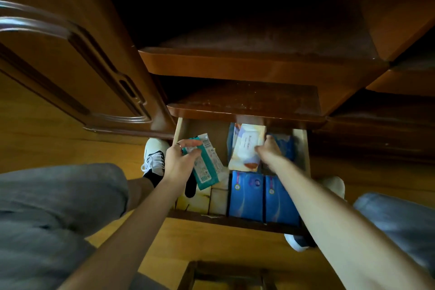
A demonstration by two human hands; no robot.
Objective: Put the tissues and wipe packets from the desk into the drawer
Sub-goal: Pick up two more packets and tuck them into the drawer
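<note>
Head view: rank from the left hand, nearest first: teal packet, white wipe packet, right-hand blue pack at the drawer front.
1. teal packet: held in the left hand, left part of the drawer.
2. white wipe packet: middle-back, under the right hand.
3. right-hand blue pack: front right corner, farthest.

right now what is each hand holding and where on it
The left hand grips the teal wipe packet across its upper end, fingers wrapped over it. The right hand holds the white wipe packet by its right edge.
</note>
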